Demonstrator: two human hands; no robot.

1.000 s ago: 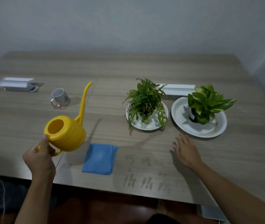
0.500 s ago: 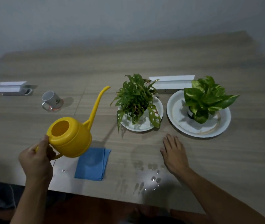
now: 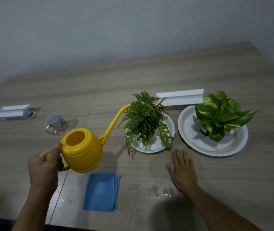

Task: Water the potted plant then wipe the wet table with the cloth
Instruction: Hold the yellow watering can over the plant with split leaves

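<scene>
My left hand (image 3: 43, 167) grips the handle of a yellow watering can (image 3: 84, 150), held above the wooden table (image 3: 149, 77). Its long spout tip reaches the left leaves of the holey-leaved potted plant (image 3: 145, 120), which stands on a white plate (image 3: 168, 144). My right hand (image 3: 182, 170) lies flat and open on the table, just in front of that plate. A folded blue cloth (image 3: 101, 191) lies near the front edge, below the can. Water drops (image 3: 159, 192) glisten on the table between the cloth and my right wrist.
A second leafy plant (image 3: 219, 114) stands on a larger white plate (image 3: 239, 145) at the right. A white box (image 3: 181, 99) lies behind both plants. A white mug (image 3: 55, 123) and another white box (image 3: 13, 111) sit at the left. The table's front edge is close.
My left hand has carried the watering can to the right, bringing the spout tip up to the holey-leaved plant. My right hand stays flat on the table.
</scene>
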